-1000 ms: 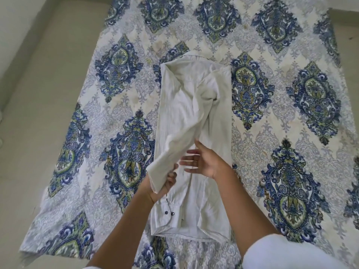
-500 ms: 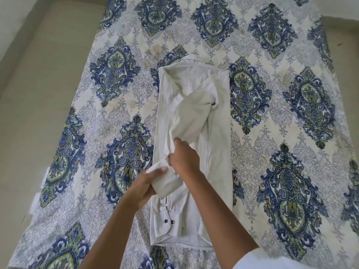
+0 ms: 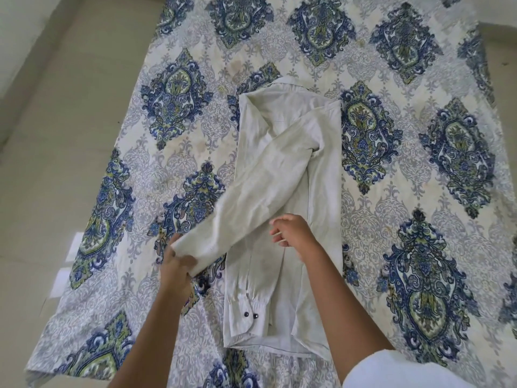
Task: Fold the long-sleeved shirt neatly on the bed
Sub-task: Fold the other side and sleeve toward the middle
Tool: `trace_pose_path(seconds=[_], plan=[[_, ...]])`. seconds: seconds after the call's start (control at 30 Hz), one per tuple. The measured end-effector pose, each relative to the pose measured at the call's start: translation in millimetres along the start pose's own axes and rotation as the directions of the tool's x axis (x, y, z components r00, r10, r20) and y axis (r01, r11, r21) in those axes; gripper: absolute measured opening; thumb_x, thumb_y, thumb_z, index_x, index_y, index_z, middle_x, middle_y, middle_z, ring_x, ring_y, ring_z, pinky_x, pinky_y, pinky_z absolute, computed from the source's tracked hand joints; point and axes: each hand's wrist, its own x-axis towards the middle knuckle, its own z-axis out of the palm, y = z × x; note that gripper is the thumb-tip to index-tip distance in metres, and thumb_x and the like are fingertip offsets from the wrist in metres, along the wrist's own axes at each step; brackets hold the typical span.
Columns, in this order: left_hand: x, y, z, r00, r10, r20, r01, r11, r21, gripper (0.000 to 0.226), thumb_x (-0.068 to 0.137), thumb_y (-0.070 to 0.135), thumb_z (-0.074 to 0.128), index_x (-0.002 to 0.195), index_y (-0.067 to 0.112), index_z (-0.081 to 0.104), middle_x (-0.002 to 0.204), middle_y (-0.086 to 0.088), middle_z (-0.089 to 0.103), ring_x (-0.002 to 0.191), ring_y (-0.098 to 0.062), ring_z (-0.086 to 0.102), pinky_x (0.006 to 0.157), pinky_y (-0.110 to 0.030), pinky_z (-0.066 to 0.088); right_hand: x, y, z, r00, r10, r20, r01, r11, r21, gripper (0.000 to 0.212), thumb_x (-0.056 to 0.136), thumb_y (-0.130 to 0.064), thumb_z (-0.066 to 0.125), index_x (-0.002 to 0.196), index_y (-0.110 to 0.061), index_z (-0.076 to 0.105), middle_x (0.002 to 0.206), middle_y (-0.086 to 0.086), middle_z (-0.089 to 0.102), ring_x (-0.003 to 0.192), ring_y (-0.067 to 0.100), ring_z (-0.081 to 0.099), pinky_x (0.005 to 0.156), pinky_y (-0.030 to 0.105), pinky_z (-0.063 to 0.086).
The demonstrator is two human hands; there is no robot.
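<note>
A pale off-white long-sleeved shirt lies lengthwise on the patterned bed sheet, collar at the far end, both sides folded in. One sleeve runs diagonally from the right shoulder down to the left, past the shirt's left edge. My left hand grips that sleeve's cuff end, off the shirt's left side. My right hand hovers over the shirt's middle with fingers loosely curled and holds nothing. The other sleeve's cuff with two dark buttons lies flat near the hem.
The blue and green medallion sheet covers the bed. Beige floor runs along the left side and shows at the far right corner. A white sleeve is at the bottom right edge.
My left hand has pulled the sleeve end out to the left, stretching the sleeve straight. My right hand has let go of the sleeve and moved slightly right.
</note>
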Motion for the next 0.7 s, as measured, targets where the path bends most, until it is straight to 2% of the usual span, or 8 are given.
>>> trace_pose_path(seconds=[0.1, 0.2, 0.27, 0.3, 0.37, 0.43, 0.57, 0.7], plan=[[12.6, 1.5, -19.7, 0.990, -0.092, -0.105, 0.106, 0.986, 0.131, 0.059, 0.082, -0.009, 0.045, 0.136, 0.017, 0.043, 0.094, -0.003, 0.054, 0.069, -0.014, 0.046, 0.056, -0.026, 0.036, 8.6, 2.4, -3.1, 0.997, -0.005, -0.079, -0.001, 0.997, -0.075, 0.015, 0.089, -0.010, 0.045, 0.092, -0.010, 0.059, 0.080, 0.006, 0.060, 0.058, 0.012, 0.055, 0.054, 0.021, 0.040], [30.3, 9.7, -18.7, 0.991, -0.103, -0.087, 0.129, 0.904, 0.408, 0.030, 0.091, 0.023, 0.054, 0.116, 0.008, 0.056, 0.084, -0.005, 0.054, 0.065, -0.015, 0.045, 0.057, -0.026, 0.036, 18.3, 5.3, -2.0, 0.998, 0.013, -0.058, -0.014, 1.000, -0.013, 0.011, 0.089, -0.007, 0.047, 0.089, -0.011, 0.058, 0.072, 0.003, 0.057, 0.056, 0.012, 0.053, 0.051, 0.020, 0.039], [49.6, 16.5, -14.1, 0.997, -0.057, -0.058, 0.081, 0.630, 0.772, 0.033, 0.093, 0.028, 0.053, 0.119, 0.009, 0.053, 0.101, -0.010, 0.059, 0.079, -0.022, 0.057, 0.065, -0.030, 0.045, 24.0, 9.2, 2.3, 0.999, 0.012, -0.040, -0.012, 1.000, 0.006, 0.012, 0.090, -0.007, 0.049, 0.083, -0.013, 0.057, 0.068, 0.002, 0.056, 0.054, 0.012, 0.050, 0.048, 0.020, 0.036], [56.6, 21.5, -7.2, 0.999, -0.046, -0.025, 0.040, 0.376, 0.926, 0.040, 0.094, 0.034, 0.050, 0.127, 0.012, 0.051, 0.116, -0.011, 0.059, 0.098, -0.026, 0.059, 0.081, -0.034, 0.047, 26.2, 11.2, 3.6, 0.999, 0.012, -0.036, -0.012, 1.000, 0.005, 0.013, 0.090, -0.008, 0.049, 0.081, -0.014, 0.057, 0.068, 0.002, 0.056, 0.054, 0.011, 0.049, 0.048, 0.020, 0.035], [60.8, 25.8, 3.3, 0.997, -0.078, 0.026, -0.023, 0.040, 0.999, 0.055, 0.090, 0.056, 0.043, 0.130, 0.019, 0.051, 0.132, -0.006, 0.053, 0.123, -0.028, 0.049, 0.103, -0.041, 0.035, 30.2, 14.6, 9.5, 1.000, 0.017, -0.021, -0.017, 1.000, 0.001, 0.016, 0.090, -0.007, 0.050, 0.080, -0.014, 0.059, 0.068, 0.003, 0.056, 0.054, 0.011, 0.047, 0.047, 0.020, 0.033], [62.5, 28.6, 11.7, 0.987, -0.147, 0.069, -0.082, -0.086, 0.993, 0.057, 0.088, 0.062, 0.043, 0.122, 0.018, 0.056, 0.126, -0.005, 0.054, 0.121, -0.030, 0.049, 0.103, -0.044, 0.034, 34.3, 17.4, 17.3, 1.000, 0.024, 0.001, -0.024, 1.000, 0.004, 0.016, 0.090, -0.004, 0.049, 0.081, -0.014, 0.059, 0.070, 0.006, 0.054, 0.054, 0.011, 0.044, 0.045, 0.018, 0.032], [60.3, 22.5, 28.0, 0.955, -0.213, 0.207, -0.126, 0.342, 0.931, 0.024, 0.084, 0.025, 0.068, 0.098, 0.010, 0.055, 0.097, -0.010, 0.060, 0.089, -0.026, 0.058, 0.080, -0.033, 0.046, 43.7, 24.6, 30.1, 0.998, 0.050, -0.050, -0.047, 0.998, 0.047, 0.011, 0.086, -0.004, 0.052, 0.089, -0.013, 0.058, 0.076, 0.006, 0.057, 0.056, 0.013, 0.048, 0.050, 0.023, 0.036], [60.9, 21.7, 24.1, 0.952, -0.183, 0.244, -0.135, 0.466, 0.874, 0.014, 0.087, 0.003, 0.058, 0.101, 0.005, 0.060, 0.085, -0.015, 0.060, 0.080, -0.027, 0.058, 0.073, -0.035, 0.049, 56.0, 26.9, 34.5, 0.994, 0.097, -0.049, -0.088, 0.983, 0.158, 0.013, 0.088, -0.006, 0.050, 0.080, -0.014, 0.053, 0.072, 0.005, 0.056, 0.056, 0.014, 0.053, 0.049, 0.022, 0.038]])
